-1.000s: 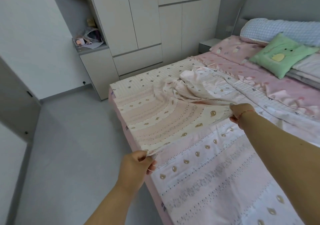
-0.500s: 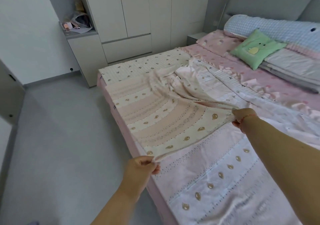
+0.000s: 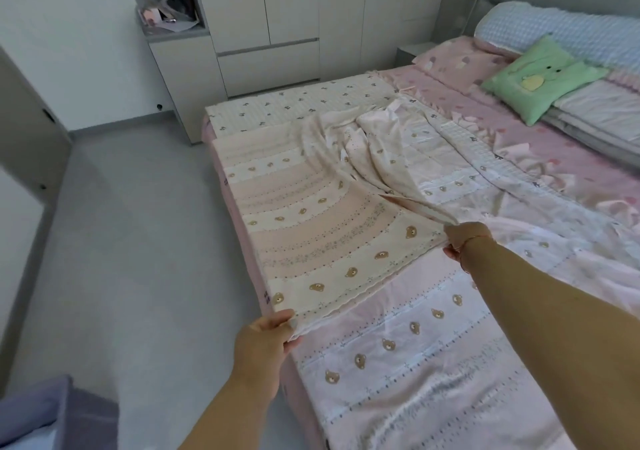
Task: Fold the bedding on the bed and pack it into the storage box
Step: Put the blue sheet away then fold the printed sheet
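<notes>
Folding the bear-print bedding (image 3: 329, 235) is the step in hand: it lies spread over the bed (image 3: 242, 228), with one layer already turned over toward 11 o'clock and a crumpled ridge at 12 o'clock. The left hand (image 3: 266, 342) pinches the near corner at the bed edge, at 7 o'clock, with thumb and fingers closed on the cloth. The right hand (image 3: 465, 240) grips the other end of the same edge, at 3 o'clock. To do it well, I think both hands should keep this edge tight and level, lay it square on the lower layer, then smooth the ridge. No storage box can be identified here; only a purple object (image 3: 41, 411) shows at 8 o'clock.
</notes>
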Motion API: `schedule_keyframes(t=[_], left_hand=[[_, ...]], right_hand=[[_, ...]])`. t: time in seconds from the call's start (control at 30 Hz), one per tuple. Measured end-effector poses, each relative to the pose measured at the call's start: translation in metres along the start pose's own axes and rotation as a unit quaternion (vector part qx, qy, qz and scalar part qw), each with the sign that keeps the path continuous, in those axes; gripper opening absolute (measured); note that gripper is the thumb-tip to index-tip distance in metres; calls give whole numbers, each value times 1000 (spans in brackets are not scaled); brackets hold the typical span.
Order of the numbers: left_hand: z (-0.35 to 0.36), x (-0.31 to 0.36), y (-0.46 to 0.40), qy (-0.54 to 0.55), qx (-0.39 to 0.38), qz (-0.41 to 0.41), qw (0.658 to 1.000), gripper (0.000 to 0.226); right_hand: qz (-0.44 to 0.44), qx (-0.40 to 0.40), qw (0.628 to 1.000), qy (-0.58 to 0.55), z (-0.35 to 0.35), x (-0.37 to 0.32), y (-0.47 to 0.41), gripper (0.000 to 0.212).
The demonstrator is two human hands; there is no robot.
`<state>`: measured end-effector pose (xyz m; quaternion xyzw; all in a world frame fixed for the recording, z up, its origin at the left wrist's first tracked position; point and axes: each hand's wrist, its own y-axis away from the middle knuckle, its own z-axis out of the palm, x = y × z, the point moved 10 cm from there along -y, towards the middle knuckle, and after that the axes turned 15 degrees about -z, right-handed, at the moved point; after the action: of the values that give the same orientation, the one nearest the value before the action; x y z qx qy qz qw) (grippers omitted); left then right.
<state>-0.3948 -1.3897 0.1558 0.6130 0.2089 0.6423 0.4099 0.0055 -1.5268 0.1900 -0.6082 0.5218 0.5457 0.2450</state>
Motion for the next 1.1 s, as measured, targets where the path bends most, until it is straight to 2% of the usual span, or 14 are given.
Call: schedule_keyframes(t=[0.1, 0.27, 0.57, 0.73, 0.87, 0.97, 1.1], left_hand=[[-3, -22, 3, 27, 28, 3, 999, 16], [-5, -52, 32, 66, 62, 29, 995, 18], [10, -106, 79, 63, 75, 50, 994, 16], [13, -138, 90, 57, 77, 37, 995, 15], [11, -166, 108, 55, 75, 32, 995, 15], [9, -190, 127, 50, 78, 35, 995, 17], [4, -222, 136, 54, 77, 29, 995, 17]], right_hand=[[2, -35, 999, 9, -6, 12, 0, 14], [-48, -66, 997, 17, -26, 17, 1, 26], [-53, -68, 996, 31, -86, 49, 17, 28], [-74, -62, 994, 60, -120, 66, 31, 15], [-68, -61, 994, 59, -147, 88, 51, 19], [-80, -66, 992, 72, -164, 105, 67, 8], [-99, -68, 985, 120, -182, 122, 80, 12]])
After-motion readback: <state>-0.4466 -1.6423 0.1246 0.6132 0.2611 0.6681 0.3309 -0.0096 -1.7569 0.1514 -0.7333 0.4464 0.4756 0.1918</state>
